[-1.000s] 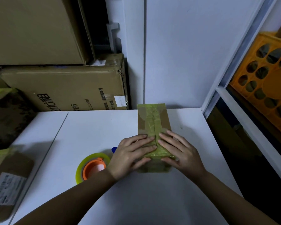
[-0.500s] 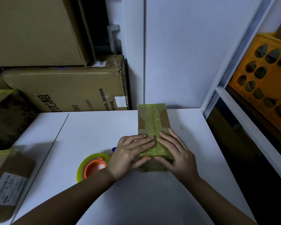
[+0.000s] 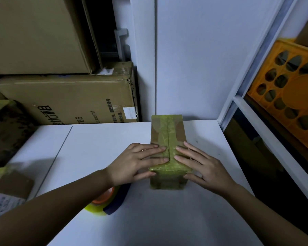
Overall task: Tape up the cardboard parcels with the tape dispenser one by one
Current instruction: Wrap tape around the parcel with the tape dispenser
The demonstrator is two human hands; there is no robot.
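Both hands are flat on top of the parcel, which sits on the white table toward the back edge, its far end close to the wall. The left hand has its fingers straight and spread, pressing down on the near left part of the top, thumb against the left side of the box, so it isn't really gripping anything. The right hand mirrors it: fingers out flat on the near right part, thumb down along the right side. Fingertips of the two hands nearly meet at the centre seam. The parcel is wrapped in yellowish-green tape across the top and over the near end. The tape dispenser lies on the table just under the left forearm, mostly hidden, only some orange, yellow and dark blue showing. Off to the left there's another parcel with a label, at the table edge. Big cartons are stacked behind the table, and an orange crate stands on the right; can't tell what's in it.
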